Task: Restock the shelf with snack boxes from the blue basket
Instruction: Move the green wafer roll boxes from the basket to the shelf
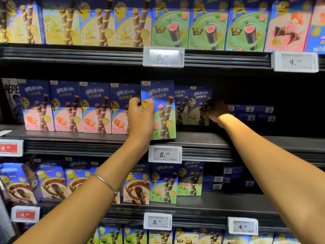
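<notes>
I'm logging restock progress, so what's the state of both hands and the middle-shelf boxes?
Left hand: grips the front green box.
Front green box: upright at the shelf's front edge.
Right hand: against the rear green boxes, grip too dark to tell.
Rear green boxes: upright, set back.
Pink boxes: upright, front row.
Flat blue boxes: stacked, barcodes outward.

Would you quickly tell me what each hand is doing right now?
Left hand: grips a green box.
Right hand: at a rear box, grip unclear.
</notes>
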Available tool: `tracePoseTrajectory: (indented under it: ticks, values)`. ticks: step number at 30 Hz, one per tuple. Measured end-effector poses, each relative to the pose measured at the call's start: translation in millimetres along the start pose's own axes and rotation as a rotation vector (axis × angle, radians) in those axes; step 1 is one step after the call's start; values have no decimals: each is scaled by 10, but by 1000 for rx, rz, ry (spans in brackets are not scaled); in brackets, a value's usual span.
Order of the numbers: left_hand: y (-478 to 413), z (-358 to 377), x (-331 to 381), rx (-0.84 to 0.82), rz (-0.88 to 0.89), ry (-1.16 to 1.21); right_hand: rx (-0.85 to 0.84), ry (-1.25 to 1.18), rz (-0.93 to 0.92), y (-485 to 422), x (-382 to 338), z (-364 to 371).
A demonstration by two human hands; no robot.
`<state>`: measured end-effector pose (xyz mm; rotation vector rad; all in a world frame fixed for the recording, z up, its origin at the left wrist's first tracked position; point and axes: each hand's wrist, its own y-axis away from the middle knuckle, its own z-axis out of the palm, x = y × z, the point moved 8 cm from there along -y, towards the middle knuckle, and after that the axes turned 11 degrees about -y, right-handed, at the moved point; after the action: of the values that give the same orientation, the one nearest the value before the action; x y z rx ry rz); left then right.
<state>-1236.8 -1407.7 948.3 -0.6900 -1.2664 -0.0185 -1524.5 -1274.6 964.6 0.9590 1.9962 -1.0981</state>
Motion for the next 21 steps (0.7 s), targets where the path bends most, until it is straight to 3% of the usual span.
tracePoseTrajectory:
  ticks: [8, 12, 14, 17, 19, 21]
  values:
    - [-2, -46, 15, 4, 6, -9, -14, -1, 65, -13, 68, 32]
    - [-1, -54, 23, 2, 4, 15, 225, -54, 202, 68, 40, -173]
    - [5, -33, 19, -3, -5, 13, 299, -183, 146, 97, -110, -233]
    - [29, 23, 30, -23, 0, 17, 208, -168, 12, 214, -381, -161]
    - [44, 65, 46, -32, 11, 4, 112, -364, -13, 400, -458, -66]
    - [44, 111, 54, -43, 16, -3, -133, -563, -35, 632, -578, 89]
